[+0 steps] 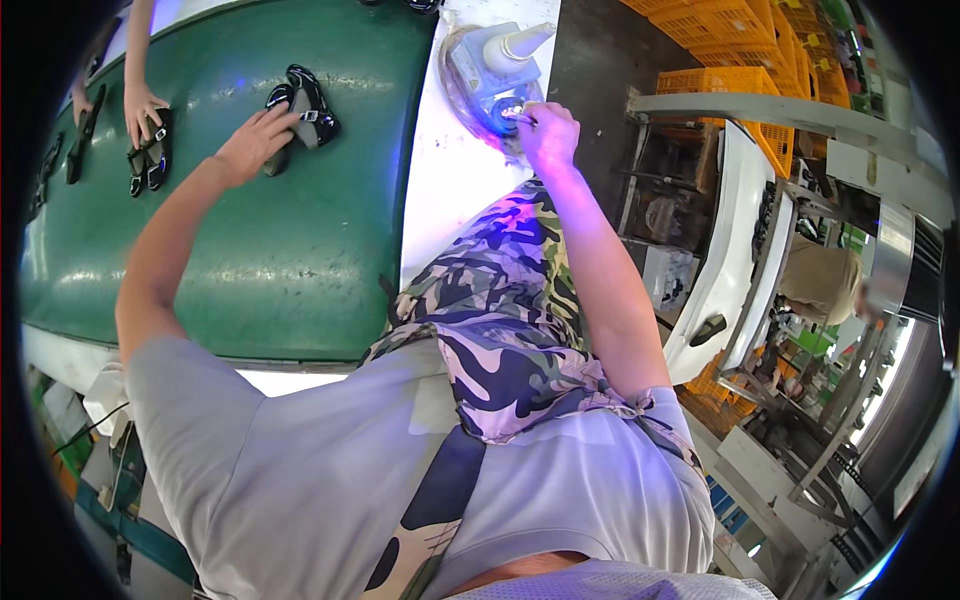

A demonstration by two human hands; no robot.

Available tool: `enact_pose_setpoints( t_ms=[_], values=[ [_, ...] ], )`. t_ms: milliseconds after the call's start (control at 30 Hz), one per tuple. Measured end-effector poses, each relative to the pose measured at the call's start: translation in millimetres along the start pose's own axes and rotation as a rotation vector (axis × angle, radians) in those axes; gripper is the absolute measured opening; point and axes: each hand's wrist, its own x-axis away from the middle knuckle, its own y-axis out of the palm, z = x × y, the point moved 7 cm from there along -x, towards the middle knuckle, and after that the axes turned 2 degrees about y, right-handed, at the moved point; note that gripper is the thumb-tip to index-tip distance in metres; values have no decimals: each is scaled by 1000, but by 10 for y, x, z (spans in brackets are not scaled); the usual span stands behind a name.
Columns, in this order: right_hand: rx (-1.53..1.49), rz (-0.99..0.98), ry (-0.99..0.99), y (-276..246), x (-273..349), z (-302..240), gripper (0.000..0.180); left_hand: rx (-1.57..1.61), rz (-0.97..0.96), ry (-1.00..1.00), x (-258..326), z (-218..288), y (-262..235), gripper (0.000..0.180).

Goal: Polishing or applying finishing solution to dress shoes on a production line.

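Observation:
My left hand [258,142] reaches over a pair of black strapped shoes [318,112] on the green work surface. Its fingers are stretched out and slightly apart, partly covering the nearer shoe; whether they touch it I cannot tell. At the bright white ledge, my right hand [551,136] has its fingers pinched together over a small round lit opening [510,108] on a bluish box-like device [500,75]. What the pinch holds is too small and glaring to make out. A pale nozzle-shaped piece [522,42] sticks out from the top of this device.
Another person's hand [145,108] rests on a second pair of black shoes [152,160] at the far left of the green surface [220,270]. More dark shoes lie beyond it. Orange crates [720,85] and metal racks [740,105] stand at the right.

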Motion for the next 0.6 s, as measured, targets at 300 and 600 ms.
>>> enact_pose_setpoints(
  t_ms=[300,600],
  values=[
    [223,-66,-115,154,16,-73,5,116,213,-645,-666,-129,5,64],
    [198,-27,-136,42,32,-78,7,606,249,-1167,-1022,-421,96,80]
  ],
)
